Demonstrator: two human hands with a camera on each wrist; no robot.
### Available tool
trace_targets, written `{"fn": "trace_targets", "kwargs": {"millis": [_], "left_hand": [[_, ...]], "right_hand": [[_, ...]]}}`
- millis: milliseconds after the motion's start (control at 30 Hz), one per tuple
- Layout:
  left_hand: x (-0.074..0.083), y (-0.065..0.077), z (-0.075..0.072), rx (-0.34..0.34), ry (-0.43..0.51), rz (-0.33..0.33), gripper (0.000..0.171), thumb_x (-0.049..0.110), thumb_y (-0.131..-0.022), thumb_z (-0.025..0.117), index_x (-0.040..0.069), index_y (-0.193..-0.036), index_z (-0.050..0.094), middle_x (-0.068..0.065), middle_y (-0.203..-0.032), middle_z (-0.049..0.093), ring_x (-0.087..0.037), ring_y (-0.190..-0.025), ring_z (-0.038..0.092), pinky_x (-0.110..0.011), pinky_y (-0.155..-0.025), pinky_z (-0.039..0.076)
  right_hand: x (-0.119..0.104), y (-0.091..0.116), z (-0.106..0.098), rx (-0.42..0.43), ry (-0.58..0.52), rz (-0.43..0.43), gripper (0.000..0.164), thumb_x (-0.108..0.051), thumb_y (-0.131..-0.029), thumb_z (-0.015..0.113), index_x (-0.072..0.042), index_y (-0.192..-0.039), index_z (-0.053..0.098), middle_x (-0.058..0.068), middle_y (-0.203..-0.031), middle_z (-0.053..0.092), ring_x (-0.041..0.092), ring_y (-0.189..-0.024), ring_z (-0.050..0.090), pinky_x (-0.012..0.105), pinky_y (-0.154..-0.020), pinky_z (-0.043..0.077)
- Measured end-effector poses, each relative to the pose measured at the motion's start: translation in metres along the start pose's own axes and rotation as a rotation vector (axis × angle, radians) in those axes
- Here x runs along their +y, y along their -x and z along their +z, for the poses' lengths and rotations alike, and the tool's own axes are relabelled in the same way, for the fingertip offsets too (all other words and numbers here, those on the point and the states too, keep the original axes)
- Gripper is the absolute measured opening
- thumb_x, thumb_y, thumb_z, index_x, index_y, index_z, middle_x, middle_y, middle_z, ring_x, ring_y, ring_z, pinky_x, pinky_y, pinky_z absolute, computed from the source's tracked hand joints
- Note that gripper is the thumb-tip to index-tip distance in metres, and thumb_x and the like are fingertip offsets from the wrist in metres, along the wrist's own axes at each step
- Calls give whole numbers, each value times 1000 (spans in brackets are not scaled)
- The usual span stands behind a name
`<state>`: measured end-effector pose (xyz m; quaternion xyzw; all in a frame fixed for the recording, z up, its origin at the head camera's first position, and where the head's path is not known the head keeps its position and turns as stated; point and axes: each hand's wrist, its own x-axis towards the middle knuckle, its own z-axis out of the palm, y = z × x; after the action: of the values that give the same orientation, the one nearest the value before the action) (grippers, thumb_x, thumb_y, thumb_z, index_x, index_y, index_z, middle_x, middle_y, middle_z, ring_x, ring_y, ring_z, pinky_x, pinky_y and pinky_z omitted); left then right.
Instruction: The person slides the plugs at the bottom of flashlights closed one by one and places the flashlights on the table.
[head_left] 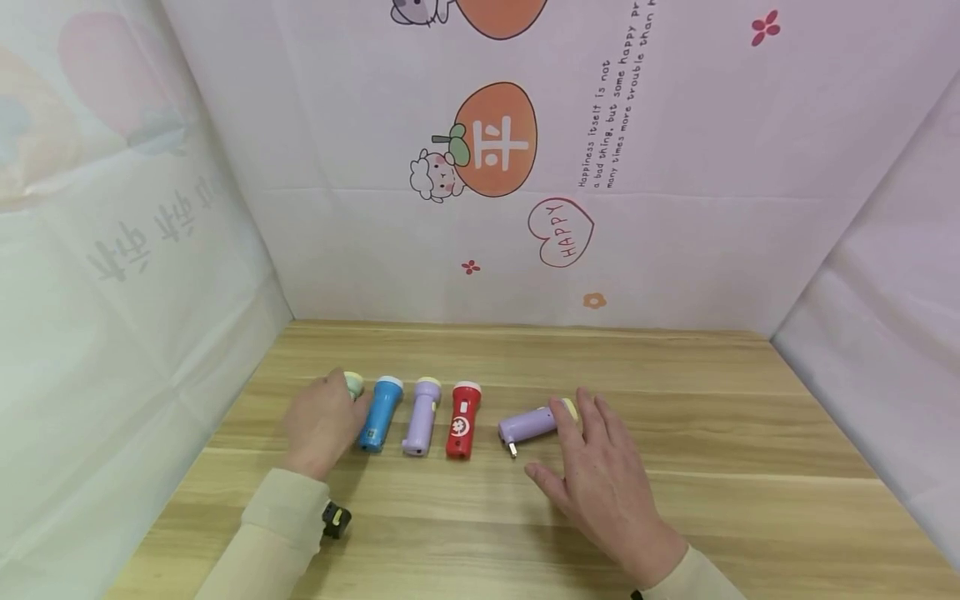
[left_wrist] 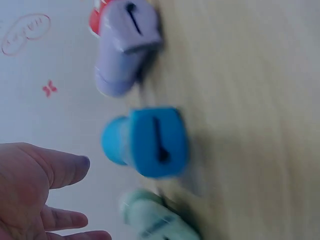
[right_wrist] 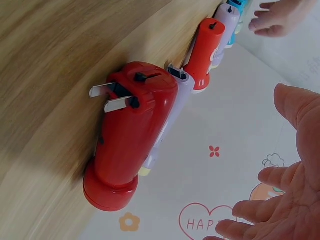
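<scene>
My left hand hovers at the row's left end with fingers extended, holding nothing; it covers most of a pale green flashlight. Beside that lie a blue flashlight, a purple flashlight and a red flashlight. A second purple flashlight lies slanted, its metal plug prongs folded out. Over its lens end spreads my right hand, fingers apart and gripping nothing. The right wrist view shows another red flashlight with prongs out, which the right hand hides in the head view.
The flashlights lie on a wood-grain table. A white printed cloth stands behind it, with more cloth along the left and right sides. A black strap device sits at the left wrist.
</scene>
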<state>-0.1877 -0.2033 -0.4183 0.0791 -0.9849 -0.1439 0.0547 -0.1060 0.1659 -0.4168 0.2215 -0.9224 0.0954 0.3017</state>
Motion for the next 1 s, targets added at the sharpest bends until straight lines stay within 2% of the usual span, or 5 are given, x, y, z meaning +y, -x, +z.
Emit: {"fn": "trace_targets", "kwargs": {"millis": [200,267,467,733,1000], "left_hand": [[27,7,-7,89,-55,155,64,44,-99,65,-5,-139,56,-26,-115,70,-41,-94,70,-52,-70,57],[39,9,-8,108,-48,185,63,43,-98,67,-4,-139,57,-25,-115,71,-40,-94,70,-52,-70,58],[73,18,-6,143,4,279,66,42,-96,69,-2,-143,57,-24,-128,69,-42,-114,68,-56,-87,58],[116,30,-1,85,-33,386,67,46,-97,69,4,-148,55,-15,-136,67,-35,-119,67,-50,-92,59],[147,40,22,128,-107,559,59,45,-94,73,2,-133,64,-14,-118,73,-32,-98,73,-46,-81,60]], "right_hand": [[1,1,-2,-7,2,13,82,-53,-86,77,2,-142,56,41,-138,55,59,-128,54,63,-109,44],[2,1,-3,-6,6,13,82,-53,-86,77,2,-142,56,41,-137,55,58,-128,55,63,-109,44],[3,2,-4,-8,11,15,82,-53,-85,79,2,-142,57,41,-137,55,58,-128,54,62,-110,44],[5,4,-6,0,4,30,81,-51,-85,79,3,-141,58,41,-138,55,59,-128,54,62,-110,43],[7,6,-7,32,20,12,82,-52,-85,79,4,-141,58,42,-135,57,59,-126,56,63,-107,45]]}}
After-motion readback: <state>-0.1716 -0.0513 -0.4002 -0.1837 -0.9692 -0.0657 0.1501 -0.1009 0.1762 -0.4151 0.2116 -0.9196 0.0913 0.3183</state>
